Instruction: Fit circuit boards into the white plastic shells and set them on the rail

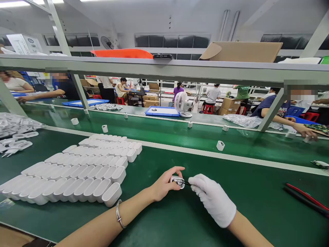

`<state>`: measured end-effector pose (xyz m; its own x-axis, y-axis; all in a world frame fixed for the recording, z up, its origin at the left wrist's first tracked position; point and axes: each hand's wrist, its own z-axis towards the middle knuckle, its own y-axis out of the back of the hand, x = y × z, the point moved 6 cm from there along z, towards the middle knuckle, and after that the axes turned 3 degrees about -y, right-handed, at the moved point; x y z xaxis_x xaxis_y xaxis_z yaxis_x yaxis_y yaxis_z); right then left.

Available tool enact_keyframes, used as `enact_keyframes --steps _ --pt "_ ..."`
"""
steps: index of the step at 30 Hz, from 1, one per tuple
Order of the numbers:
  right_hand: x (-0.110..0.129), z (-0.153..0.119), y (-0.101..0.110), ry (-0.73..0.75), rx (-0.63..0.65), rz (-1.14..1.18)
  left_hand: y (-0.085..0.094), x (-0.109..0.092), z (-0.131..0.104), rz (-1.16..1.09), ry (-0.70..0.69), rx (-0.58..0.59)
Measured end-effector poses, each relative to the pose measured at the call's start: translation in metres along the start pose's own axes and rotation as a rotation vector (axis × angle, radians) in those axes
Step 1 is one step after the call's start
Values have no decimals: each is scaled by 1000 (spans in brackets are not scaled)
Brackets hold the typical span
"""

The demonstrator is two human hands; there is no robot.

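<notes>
Near the middle of the green bench, my bare left hand [164,184] grips a small white oval plastic housing [182,186] between thumb and fingers. Metal-coloured parts show inside its open end, too small to make out. A white glove covers my right hand [212,199], which is closed on slim black tweezers [186,183]. Their tips reach the housing's opening. To the left stand rows of white oval plastic cases [111,194], open side up.
White housings [220,145] stand scattered along the green strip beyond a pale rail [205,155]. Red-and-black-handled pliers [307,199] lie at right. White plug pieces [19,145] are at far left. A shelf [164,70] crosses overhead; a fan [181,103] and co-workers are beyond.
</notes>
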<state>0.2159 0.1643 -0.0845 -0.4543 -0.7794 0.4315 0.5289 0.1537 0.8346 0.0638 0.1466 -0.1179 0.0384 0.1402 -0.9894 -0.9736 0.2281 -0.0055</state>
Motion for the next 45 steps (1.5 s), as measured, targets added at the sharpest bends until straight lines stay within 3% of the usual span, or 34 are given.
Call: enact_keyframes --steps 11,15,24,37,45 --pt "16 -6 -1 -164 -49 -122 -1 -6 -4 217 -92 -14" --pt "16 -7 -3 -150 -53 -109 -1 -11 -4 280 -132 -16" --pt "26 -5 1 -197 57 -332 -12 -7 -6 222 -45 72" --pt "25 -4 7 -295 156 -308 -13 -2 -4 121 -12 76" --pt "24 -7 9 -285 138 -308 -11 0 -3 82 -12 63"
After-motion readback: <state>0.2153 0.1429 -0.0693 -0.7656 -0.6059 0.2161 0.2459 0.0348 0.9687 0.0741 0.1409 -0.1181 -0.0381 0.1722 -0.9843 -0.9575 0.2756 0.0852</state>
